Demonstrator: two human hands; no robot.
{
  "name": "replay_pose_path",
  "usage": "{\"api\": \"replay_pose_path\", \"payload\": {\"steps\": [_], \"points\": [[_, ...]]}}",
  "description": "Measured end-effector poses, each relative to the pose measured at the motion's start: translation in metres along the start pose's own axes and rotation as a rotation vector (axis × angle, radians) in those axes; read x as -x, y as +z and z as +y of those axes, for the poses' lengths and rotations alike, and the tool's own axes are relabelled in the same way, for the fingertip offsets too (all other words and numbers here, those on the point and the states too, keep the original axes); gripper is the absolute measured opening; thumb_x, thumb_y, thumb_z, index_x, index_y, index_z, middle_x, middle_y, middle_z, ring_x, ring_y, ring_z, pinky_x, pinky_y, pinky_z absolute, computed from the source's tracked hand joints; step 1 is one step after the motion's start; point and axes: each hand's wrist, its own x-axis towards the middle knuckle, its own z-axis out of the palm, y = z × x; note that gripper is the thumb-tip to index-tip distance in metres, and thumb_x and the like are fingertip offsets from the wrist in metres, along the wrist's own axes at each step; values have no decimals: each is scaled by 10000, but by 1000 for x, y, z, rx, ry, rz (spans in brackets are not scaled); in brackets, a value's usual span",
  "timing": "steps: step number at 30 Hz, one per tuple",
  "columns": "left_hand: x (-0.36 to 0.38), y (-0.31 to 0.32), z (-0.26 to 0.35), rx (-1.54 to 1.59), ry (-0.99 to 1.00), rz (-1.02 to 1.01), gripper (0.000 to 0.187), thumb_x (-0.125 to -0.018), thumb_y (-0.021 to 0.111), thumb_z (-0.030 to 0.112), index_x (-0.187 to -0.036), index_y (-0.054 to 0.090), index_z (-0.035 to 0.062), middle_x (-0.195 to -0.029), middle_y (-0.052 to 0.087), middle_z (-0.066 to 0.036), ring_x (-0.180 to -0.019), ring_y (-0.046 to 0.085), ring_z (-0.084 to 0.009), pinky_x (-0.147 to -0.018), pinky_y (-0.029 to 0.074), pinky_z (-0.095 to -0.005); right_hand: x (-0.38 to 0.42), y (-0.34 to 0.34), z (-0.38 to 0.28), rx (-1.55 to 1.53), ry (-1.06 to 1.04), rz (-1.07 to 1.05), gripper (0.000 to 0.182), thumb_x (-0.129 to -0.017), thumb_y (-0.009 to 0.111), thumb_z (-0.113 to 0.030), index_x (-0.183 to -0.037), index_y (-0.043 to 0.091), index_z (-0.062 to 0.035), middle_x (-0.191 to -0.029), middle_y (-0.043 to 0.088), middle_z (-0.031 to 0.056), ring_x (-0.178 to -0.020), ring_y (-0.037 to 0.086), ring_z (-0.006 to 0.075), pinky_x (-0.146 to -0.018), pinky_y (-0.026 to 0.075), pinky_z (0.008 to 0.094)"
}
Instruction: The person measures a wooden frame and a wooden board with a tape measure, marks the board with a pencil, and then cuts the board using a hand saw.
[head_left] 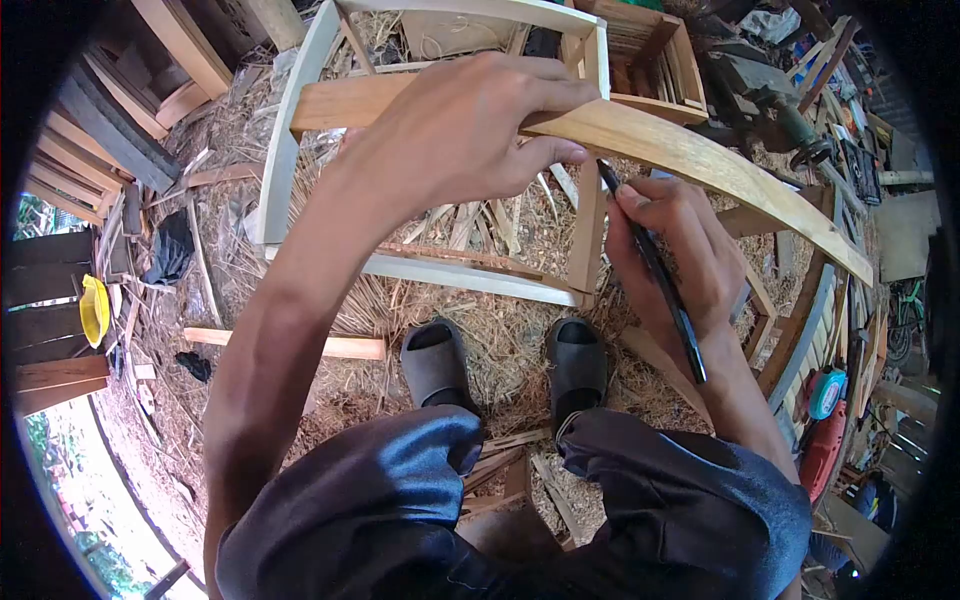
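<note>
My left hand (pixel 470 125) is closed over a long, slightly curved wooden board (pixel 720 165), with the thumb along its near edge. The board slants from upper left to lower right in front of me. My right hand (pixel 680 250) pinches a slim black pen (pixel 660 270). Its tip meets or nearly meets the board's near edge, just right of my left thumb; contact is hard to tell. Beneath the board stands an open wooden frame (pixel 280 190) with pale, whitish rails.
Shavings and wood scraps cover the ground around my sandals (pixel 433 365). A loose wooden strip (pixel 290 342) lies at left. Behind the frame is a wooden crate (pixel 655 60). At right are a tape measure (pixel 826 394) and a red tool (pixel 822 455); a yellow object (pixel 94 310) is far left.
</note>
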Motion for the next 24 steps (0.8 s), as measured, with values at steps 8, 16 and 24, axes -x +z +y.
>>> {"api": "replay_pose_path", "payload": {"steps": [8,16,24], "points": [[1,1,-2,-8,9,9,422,-795,699,252,-1164,633,59,-1130,639,-138,-996,615,-343,-853,488,-393,1,7,2,28,-32,62,206,-680,712,63,-817,585,-25,-805,635,109,-727,624,268,-692,495,351],[1,0,-1,-10,-39,-12,427,-792,700,274,-1170,638,85,-1148,639,-111,-1009,615,-325,-850,495,-384,-3,4,0,57,-54,69,193,-687,714,56,-807,587,-26,-787,637,97,-711,619,252,-726,495,363],[0,0,-1,-34,-20,0,424,-791,695,284,-1159,644,81,-1114,645,-112,-982,616,-329,-839,494,-403,-4,4,1,41,-63,104,183,-701,709,59,-801,586,-32,-784,637,78,-703,613,218,-738,486,358]]}}
